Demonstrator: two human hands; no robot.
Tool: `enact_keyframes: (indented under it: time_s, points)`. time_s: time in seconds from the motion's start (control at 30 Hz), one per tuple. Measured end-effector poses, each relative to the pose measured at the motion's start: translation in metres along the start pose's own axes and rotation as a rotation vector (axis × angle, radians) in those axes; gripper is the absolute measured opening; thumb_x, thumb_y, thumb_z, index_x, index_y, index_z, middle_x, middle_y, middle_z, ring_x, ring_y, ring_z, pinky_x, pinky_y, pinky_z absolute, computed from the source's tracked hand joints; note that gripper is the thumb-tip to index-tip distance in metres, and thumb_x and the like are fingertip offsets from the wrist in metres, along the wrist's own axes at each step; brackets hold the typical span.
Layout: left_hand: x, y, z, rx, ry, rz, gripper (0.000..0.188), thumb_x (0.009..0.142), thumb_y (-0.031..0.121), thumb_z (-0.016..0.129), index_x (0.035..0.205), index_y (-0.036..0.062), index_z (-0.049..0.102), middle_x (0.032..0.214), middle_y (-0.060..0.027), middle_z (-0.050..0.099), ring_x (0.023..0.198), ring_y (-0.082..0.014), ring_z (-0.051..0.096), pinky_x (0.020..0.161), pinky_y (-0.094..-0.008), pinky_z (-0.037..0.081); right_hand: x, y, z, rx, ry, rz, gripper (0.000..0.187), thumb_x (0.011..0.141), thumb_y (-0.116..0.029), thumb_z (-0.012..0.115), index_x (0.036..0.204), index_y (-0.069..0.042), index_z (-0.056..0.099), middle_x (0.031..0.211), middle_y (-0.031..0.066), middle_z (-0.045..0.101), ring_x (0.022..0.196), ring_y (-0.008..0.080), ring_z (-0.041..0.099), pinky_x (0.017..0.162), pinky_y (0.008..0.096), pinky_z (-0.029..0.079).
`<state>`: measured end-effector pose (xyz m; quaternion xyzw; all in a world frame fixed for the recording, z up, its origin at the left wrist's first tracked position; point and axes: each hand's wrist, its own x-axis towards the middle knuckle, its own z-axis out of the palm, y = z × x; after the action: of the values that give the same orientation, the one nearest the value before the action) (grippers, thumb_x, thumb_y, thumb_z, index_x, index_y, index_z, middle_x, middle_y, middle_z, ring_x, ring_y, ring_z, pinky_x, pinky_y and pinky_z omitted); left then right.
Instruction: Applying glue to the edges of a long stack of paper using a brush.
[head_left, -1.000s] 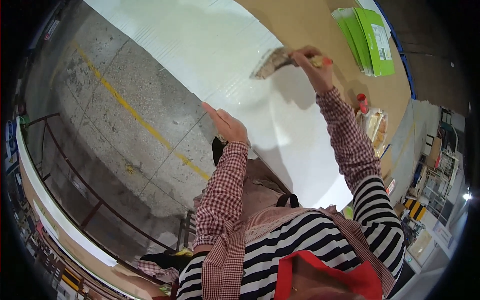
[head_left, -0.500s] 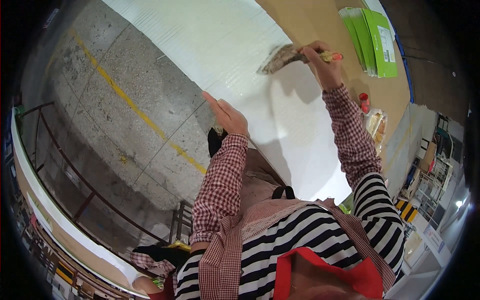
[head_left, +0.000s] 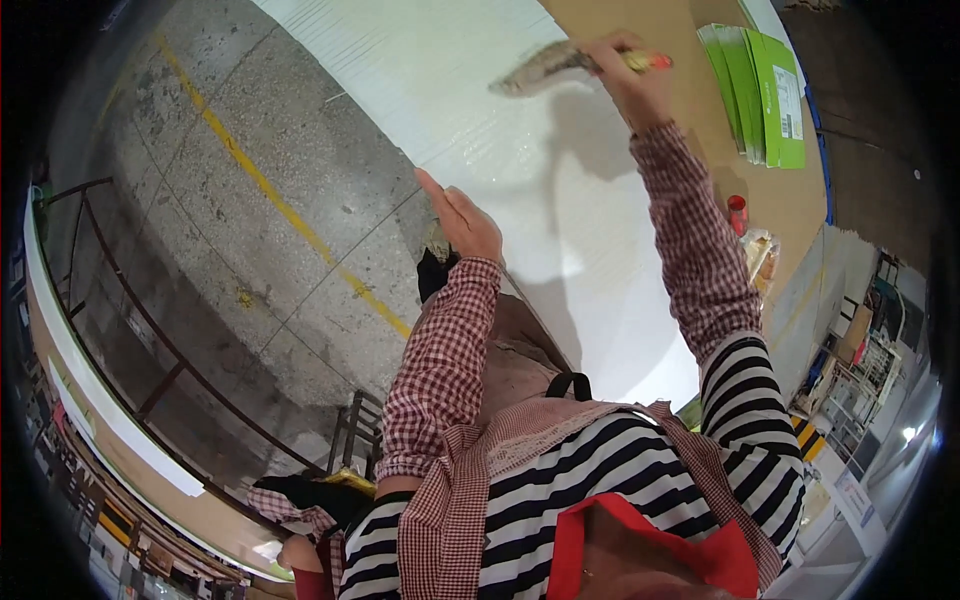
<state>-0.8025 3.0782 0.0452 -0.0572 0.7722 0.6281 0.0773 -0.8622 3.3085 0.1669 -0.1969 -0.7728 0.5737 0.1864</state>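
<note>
Shift noted: brush (head_left: 545,67) carried farther out over white sheet (head_left: 610,235).
Moved by right hand (head_left: 625,75); gap to green stack (head_left: 765,100) widened.

Wide brush (head_left: 545,68) in right fingers (head_left: 614,44) over white sheets (head_left: 610,270).

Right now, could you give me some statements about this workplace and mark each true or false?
1. The right hand holds a brush. True.
2. The left hand holds another brush. False: it has no brush and is at the edge of the white surface.
3. A small red container stands on the brown tabletop. True.
4. The floor line is blue. False: it is a yellow line.
</note>
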Motion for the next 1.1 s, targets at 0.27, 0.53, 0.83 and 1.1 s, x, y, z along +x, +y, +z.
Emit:
enact_keyframes:
  time_s: [0.27, 0.53, 0.83, 1.1]
  points:
    - [-0.001, -0.007, 0.001, 0.003, 0.020, -0.035, 0.056, 0.100, 0.029, 0.021, 0.143, -0.0048, 0.009, 0.148, -0.0243, 0.018, 0.137, -0.0341, 0.019, 0.112, -0.0366, 0.018, -0.065, 0.031, -0.054, 0.065, -0.095, 0.196, 0.016, 0.081, -0.006, 0.061, 0.065, -0.004, 0.058, 0.062, -0.0013, 0.056, 0.056, 0.0056, 0.050, 0.051, 0.0208, 0.040]
    - [-0.002, 0.003, 0.008, -0.014, 0.021, 0.041, 0.059, 0.100, 0.034, 0.019, 0.144, -0.0040, 0.007, 0.149, -0.0232, 0.012, 0.139, -0.0327, 0.014, 0.113, -0.0349, 0.014, -0.025, 0.015, -0.003, -0.175, 0.018, -0.065, 0.021, 0.080, -0.020, 0.066, 0.066, -0.004, 0.061, 0.066, -0.0017, 0.060, 0.062, 0.0067, 0.054, 0.055, 0.0219, 0.042]
    - [0.000, -0.007, 0.003, -0.015, 0.065, 0.085, 0.056, 0.099, 0.029, 0.020, 0.143, -0.0043, 0.010, 0.149, -0.0230, 0.015, 0.138, -0.0334, 0.016, 0.113, -0.0360, 0.015, -0.160, -0.008, -0.040, -0.447, -0.188, -0.003, 0.019, 0.076, -0.005, 0.069, 0.064, 0.001, 0.056, 0.059, 0.0027, 0.054, 0.059, 0.0059, 0.049, 0.052, 0.0237, 0.040]
    - [-0.016, -0.019, 0.009, -0.019, 0.097, 0.185, 0.053, 0.099, 0.022, 0.027, 0.142, -0.0052, 0.015, 0.149, -0.0219, 0.016, 0.138, -0.0340, 0.016, 0.113, -0.0383, 0.014, -0.065, -0.008, 0.043, -0.188, -0.073, -0.541, 0.009, 0.077, -0.004, 0.069, 0.078, 0.001, 0.062, 0.072, 0.0014, 0.061, 0.066, 0.0065, 0.055, 0.060, 0.0212, 0.045]
